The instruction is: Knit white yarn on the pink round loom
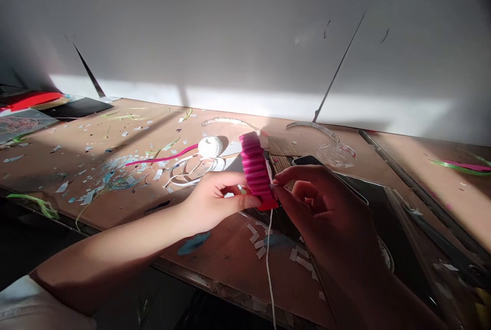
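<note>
My left hand [215,198] pinches the lower end of a pink accordion-folded paper strip [255,169], held upright above the brown table [95,187]. From the right, my right hand [322,207] meets it, its fingertips closed on a thin white string [269,248] at the folded paper's lower edge. The string hangs down past the table's front edge. Just behind the paper sits a small white ball of string [210,146].
Paper scraps, white strips [187,171] and a pink strip [161,159] litter the tabletop. A dark flat board [368,202] and a phone [307,160] lie under my right hand. Cardboard pieces [282,147] and clear plastic [337,153] sit behind. A white wall rises beyond.
</note>
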Demonstrator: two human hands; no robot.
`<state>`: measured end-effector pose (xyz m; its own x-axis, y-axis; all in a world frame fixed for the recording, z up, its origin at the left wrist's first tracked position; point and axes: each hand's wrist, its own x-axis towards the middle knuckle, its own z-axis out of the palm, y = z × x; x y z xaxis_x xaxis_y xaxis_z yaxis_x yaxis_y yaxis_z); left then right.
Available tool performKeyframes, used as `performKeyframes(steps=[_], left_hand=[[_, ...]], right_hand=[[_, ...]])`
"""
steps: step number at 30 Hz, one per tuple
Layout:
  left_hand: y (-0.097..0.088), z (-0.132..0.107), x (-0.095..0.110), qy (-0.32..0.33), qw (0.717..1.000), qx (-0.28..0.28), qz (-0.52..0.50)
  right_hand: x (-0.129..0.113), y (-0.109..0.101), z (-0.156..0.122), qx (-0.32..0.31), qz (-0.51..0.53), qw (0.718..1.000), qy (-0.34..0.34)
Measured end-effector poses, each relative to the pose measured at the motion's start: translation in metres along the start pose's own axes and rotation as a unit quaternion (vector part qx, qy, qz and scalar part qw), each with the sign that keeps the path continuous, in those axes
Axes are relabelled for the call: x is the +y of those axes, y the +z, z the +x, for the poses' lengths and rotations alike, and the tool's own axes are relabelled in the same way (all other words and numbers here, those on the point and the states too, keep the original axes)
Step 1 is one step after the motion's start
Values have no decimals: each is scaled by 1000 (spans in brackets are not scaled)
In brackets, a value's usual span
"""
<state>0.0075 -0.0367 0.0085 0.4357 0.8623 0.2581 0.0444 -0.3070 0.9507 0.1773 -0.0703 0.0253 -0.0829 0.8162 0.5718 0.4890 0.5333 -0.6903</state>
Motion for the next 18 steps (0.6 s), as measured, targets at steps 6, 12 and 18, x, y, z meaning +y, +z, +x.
performKeyframes(steps=[6, 12, 18], left_hand=[[-5, 0, -1, 0, 999, 18, -29], [-8, 0, 6, 22, 997, 30, -69], [-10, -1, 10, 9, 993, 50, -106]], right_hand=[[-15, -5, 11, -18, -102, 990, -96], [-28, -12, 23, -37, -139, 978, -152], [-31, -12, 28, -24, -144, 974, -175]])
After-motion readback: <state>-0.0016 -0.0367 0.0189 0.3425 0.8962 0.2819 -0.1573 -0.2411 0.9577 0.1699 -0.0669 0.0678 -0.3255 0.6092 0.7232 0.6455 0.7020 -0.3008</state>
